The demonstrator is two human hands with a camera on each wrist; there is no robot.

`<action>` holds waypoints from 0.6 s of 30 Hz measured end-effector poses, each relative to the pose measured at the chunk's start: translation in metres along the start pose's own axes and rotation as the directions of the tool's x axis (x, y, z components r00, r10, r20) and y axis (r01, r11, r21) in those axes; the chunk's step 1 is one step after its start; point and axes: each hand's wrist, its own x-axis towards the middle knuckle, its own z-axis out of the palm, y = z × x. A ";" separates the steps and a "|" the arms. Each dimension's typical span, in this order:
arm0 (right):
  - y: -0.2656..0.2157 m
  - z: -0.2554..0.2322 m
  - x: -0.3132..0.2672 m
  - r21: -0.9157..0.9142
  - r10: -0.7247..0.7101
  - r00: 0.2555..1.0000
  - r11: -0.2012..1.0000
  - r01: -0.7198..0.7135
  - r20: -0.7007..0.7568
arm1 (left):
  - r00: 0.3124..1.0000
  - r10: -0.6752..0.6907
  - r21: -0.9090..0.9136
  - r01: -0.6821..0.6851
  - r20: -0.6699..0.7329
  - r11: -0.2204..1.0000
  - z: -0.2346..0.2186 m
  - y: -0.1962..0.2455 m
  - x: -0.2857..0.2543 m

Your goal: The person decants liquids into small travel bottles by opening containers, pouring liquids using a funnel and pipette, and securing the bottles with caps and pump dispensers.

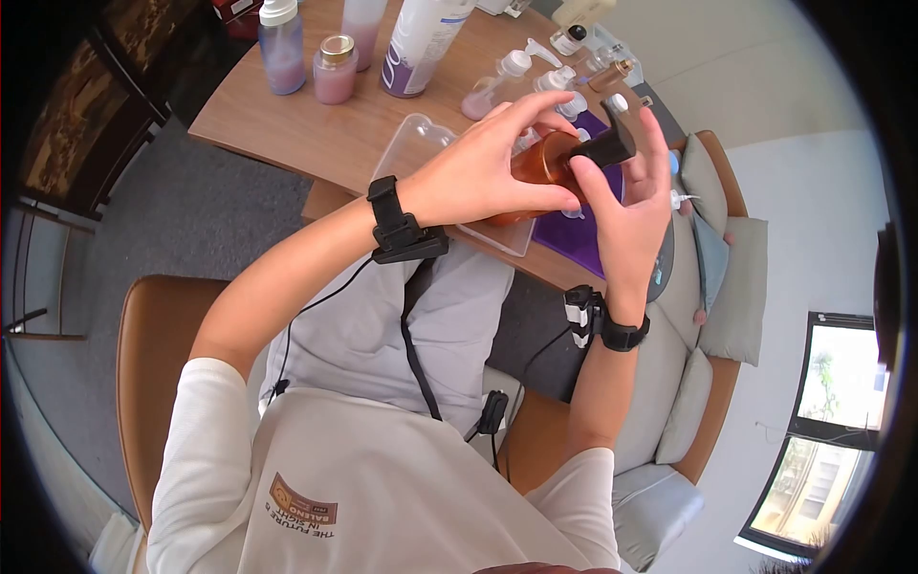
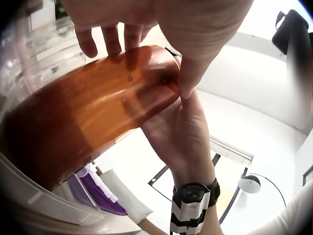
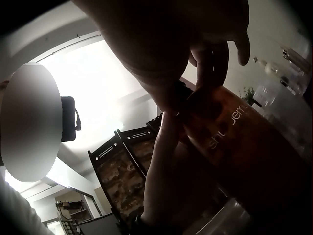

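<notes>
An amber plastic pump bottle (image 1: 547, 161) with pale lettering is tilted above a clear plastic tray (image 1: 409, 143). My left hand (image 1: 483, 167) grips its body near the shoulder, thumb on the near side and fingers round the far side. In the left wrist view the smooth side and base of the amber bottle (image 2: 102, 110) fill the left half. My right hand (image 1: 633, 210) holds the black pump head (image 1: 608, 145) at the neck, between thumb and fingers. Seen from the right wrist, the neck is dark and partly hidden by the fingers.
On the wooden table (image 1: 258, 115) stand a white-capped bottle (image 1: 282, 53), a gold-lidded jar (image 1: 336, 72) and a large white-and-purple bottle (image 1: 416, 48). Several small clear pump bottles crowd the far side. A purple mat (image 1: 572, 241) lies beside the tray, and a sofa (image 1: 669, 287) stands to the right.
</notes>
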 end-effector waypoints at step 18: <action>-0.048 -0.044 0.012 0.030 -0.196 0.941 0.977 0.212 -0.276 | 1.000 0.007 0.037 -0.007 -0.003 0.999 0.000 -0.001 -0.001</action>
